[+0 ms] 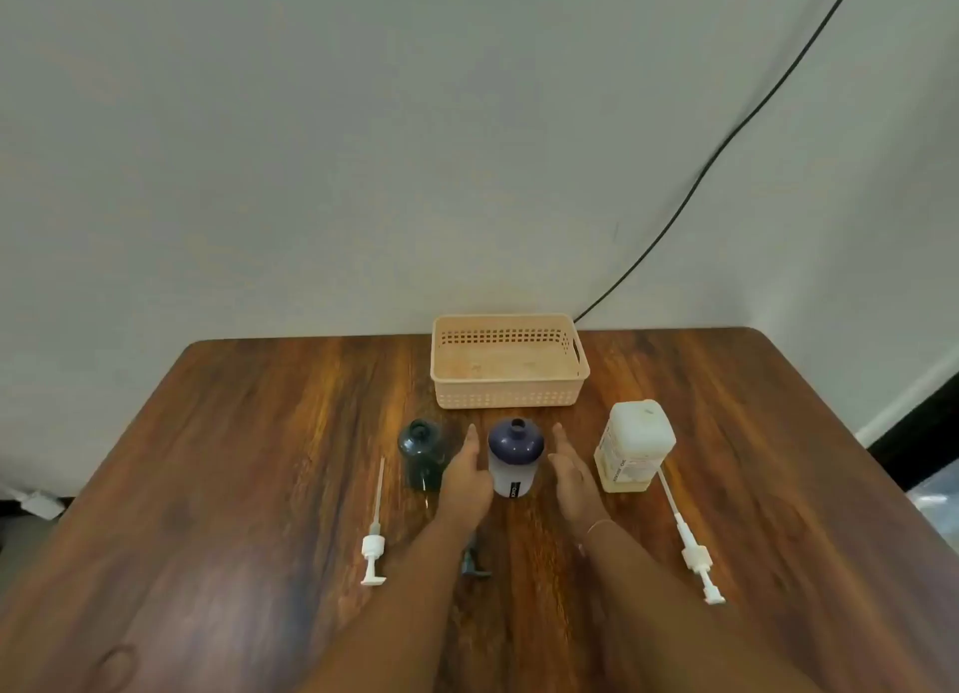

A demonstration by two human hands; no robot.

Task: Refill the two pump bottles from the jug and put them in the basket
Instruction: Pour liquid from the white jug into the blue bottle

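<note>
The left hand (465, 479) and right hand (571, 485) flank the purple-topped bottle (515, 459) in the middle of the table (259, 433), fingers straight and gripping nothing. The dark green bottle (421, 451) stands just left of it and the jug (634, 446) to its right. The basket (508, 396) sits at the far edge, and the left pump (374, 531) and right pump (687, 542) lie flat outside them.

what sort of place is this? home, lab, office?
Probably a plain indoor room staged for the task: a wooden table against a bare wall, a black cable hanging down it, the basket and jug laid out neatly.
</note>
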